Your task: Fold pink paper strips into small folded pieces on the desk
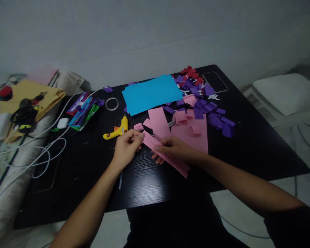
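A long pink paper strip (170, 159), creased along its length, is held above the black table between both hands. My left hand (127, 144) pinches its upper left end between thumb and fingers. My right hand (174, 148) grips the strip's middle, thumb on top and fingertips beneath. Just behind lies a flat pink paper piece (158, 122). A larger pink sheet (203, 141) rests to the right, with small folded pink pieces (181, 117) on and around it. Partly covered scissors (172, 123) show between the pink papers. Left of the hands sits a yellow glue gun (119, 130).
Blue sheets (152, 93) lie at the back of the black table (88, 179). Purple folded pieces (214, 120) and red scraps (189, 73) are heaped at the right. A tape ring (112, 104), white cables (48, 151) and coloured scraps (84, 108) are on the left.
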